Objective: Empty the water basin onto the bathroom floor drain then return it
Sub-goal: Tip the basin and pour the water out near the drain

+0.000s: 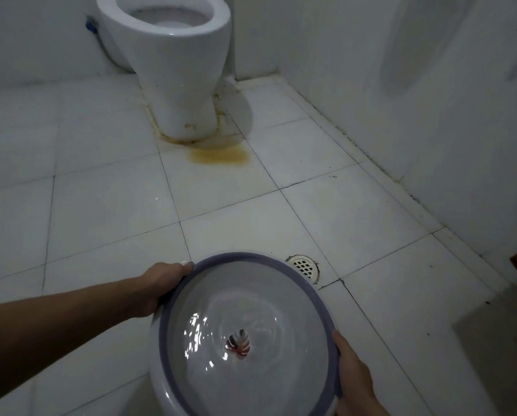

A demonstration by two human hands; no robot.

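so far only the carrying is done: the water basin (245, 334), round, pale, with a purple rim, is held in the air over the white tiled floor (107, 211) and water is in it, glinting and rippling over a small leaf mark at its bottom. the left hand (161, 285) is closed on the rim's far left side, fingers curled over the edge. the right hand (354, 376) is closed on the near right side, thumb lying along the rim. the floor drain (303, 265), a pale round grate, sits on the floor just beyond the basin's far edge, ahead of the right hand and partly hidden by the rim. a toilet (173, 61) stands well beyond the left hand. judging from this, nothing is poured yet; tipping the basin toward the drain and taking it back are left.
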